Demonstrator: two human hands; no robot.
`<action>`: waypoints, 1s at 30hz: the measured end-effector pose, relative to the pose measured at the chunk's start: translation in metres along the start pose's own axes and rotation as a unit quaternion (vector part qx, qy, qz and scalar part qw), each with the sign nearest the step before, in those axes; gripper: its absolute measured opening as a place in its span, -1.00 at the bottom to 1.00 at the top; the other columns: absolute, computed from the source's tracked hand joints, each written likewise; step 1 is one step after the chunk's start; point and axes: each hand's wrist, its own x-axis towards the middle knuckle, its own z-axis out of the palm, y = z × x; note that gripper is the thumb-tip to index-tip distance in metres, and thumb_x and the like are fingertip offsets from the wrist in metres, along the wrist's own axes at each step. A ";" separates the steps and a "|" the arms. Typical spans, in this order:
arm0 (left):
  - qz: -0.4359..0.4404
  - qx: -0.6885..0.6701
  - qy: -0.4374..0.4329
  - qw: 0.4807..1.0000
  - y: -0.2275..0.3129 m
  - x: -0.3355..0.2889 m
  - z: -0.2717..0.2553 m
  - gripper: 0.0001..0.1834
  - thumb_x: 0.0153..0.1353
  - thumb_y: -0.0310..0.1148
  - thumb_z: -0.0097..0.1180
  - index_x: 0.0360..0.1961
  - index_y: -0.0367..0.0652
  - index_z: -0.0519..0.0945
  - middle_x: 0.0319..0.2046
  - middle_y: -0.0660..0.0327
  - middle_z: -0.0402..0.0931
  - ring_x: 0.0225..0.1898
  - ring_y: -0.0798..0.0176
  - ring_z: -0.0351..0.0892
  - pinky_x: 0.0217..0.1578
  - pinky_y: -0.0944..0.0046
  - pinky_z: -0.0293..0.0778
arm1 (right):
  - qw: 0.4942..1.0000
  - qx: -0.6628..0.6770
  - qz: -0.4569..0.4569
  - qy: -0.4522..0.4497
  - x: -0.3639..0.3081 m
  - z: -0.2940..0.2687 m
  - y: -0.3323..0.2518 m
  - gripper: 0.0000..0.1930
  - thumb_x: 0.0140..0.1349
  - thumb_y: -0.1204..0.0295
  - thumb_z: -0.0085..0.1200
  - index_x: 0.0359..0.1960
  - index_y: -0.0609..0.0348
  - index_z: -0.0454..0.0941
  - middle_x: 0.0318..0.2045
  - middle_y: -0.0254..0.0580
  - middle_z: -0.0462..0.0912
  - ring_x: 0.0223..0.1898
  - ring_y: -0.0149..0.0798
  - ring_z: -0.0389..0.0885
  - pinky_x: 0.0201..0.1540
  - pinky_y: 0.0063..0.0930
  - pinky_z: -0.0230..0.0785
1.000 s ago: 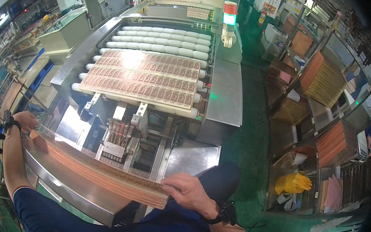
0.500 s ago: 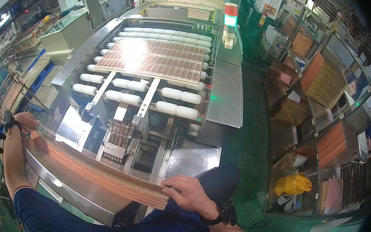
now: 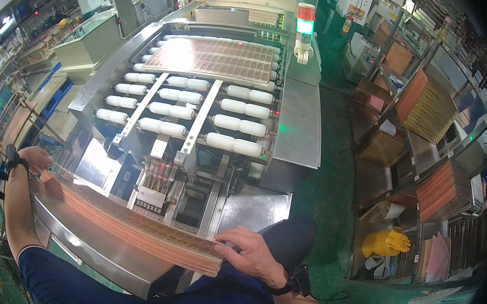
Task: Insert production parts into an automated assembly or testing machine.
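A stack of thin copper-coloured circuit board panels (image 3: 125, 224) stretches across in front of me, resting on a metal ledge (image 3: 92, 249). My left hand (image 3: 36, 158) is at its far left end, fingers curled at the corner. At the right end my right hand (image 3: 251, 251) grips the stack's corner, thumb and fingers bent over the edge. Farther off, a single patterned circuit board panel (image 3: 211, 60) lies flat on the white rollers (image 3: 237, 125) of a conveyor machine.
Two pale metal arms (image 3: 201, 124) reach between the rollers. A signal tower (image 3: 304, 32) glows green on the machine's right side. Beyond the green floor (image 3: 336, 163), a rack holds stacked panels (image 3: 425, 107) and a yellow glove (image 3: 386, 242).
The panel on the rollers has travelled away from me, baring more rollers and the metal arms. Both hands stay at the stack's ends; the right fingers have shifted slightly.
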 end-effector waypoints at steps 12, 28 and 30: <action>0.002 -0.010 0.004 1.000 -0.003 0.002 0.000 -0.55 0.37 -0.02 0.14 0.02 -0.19 0.64 -0.21 0.19 0.69 -0.24 0.26 0.67 -0.19 0.19 0.68 | 1.000 -0.018 -0.009 0.006 0.000 0.004 0.005 -0.77 0.26 0.38 0.23 -0.11 0.24 0.67 -0.21 -0.10 0.72 -0.15 -0.08 0.66 -0.08 -0.25 0.51; -0.013 -0.016 -0.004 1.000 -0.002 0.007 0.002 -0.61 0.37 -0.13 0.10 0.01 -0.22 0.64 -0.23 0.15 0.69 -0.28 0.25 0.67 -0.25 0.21 0.67 | 1.000 -0.023 -0.009 0.001 0.000 0.004 0.002 -0.76 0.28 0.35 0.19 -0.11 0.23 0.66 -0.22 -0.08 0.71 -0.15 -0.04 0.64 -0.07 -0.21 0.50; -0.007 -0.009 0.007 1.000 0.006 -0.005 0.004 -0.61 0.36 -0.12 0.10 -0.02 -0.22 0.65 -0.25 0.16 0.69 -0.30 0.25 0.67 -0.25 0.21 0.67 | 1.000 -0.022 -0.006 -0.001 -0.001 0.003 0.002 -0.76 0.29 0.35 0.19 -0.11 0.23 0.66 -0.21 -0.08 0.71 -0.14 -0.04 0.64 -0.06 -0.20 0.50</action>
